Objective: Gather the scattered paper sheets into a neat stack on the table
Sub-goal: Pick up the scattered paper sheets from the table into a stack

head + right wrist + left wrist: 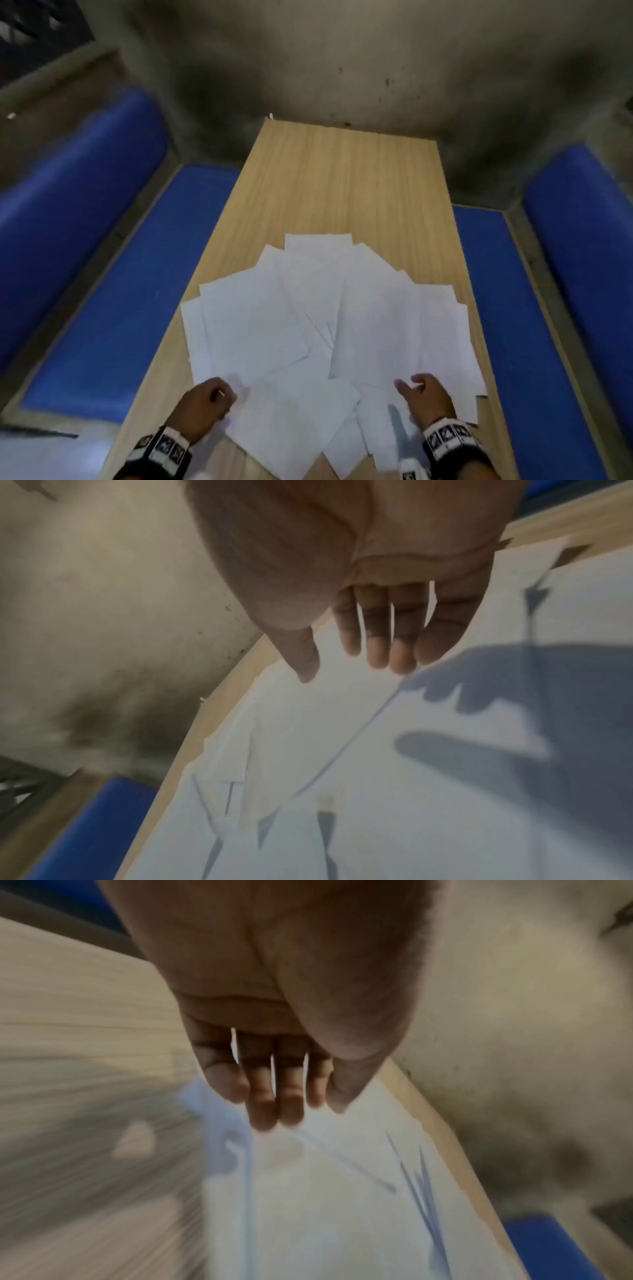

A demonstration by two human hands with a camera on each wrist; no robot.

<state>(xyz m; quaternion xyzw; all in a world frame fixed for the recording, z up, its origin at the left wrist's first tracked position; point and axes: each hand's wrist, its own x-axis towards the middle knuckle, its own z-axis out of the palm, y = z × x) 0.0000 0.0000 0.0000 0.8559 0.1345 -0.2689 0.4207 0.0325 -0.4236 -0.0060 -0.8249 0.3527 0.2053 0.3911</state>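
Left hand (pixel 205 399) lay at the near-left edge of the paper sheets (pixel 329 329), fingers (pixel 263 1104) extended, grip holding nothing, though whether they touched paper could not be told through blur. Right hand (pixel 426 394) hovered wide over the near-right sheets, fingers (pixel 377 647) straight. Sheets lay fanned and overlapping across the table (pixel 342 178) toward its near edge, reaching both side edges.
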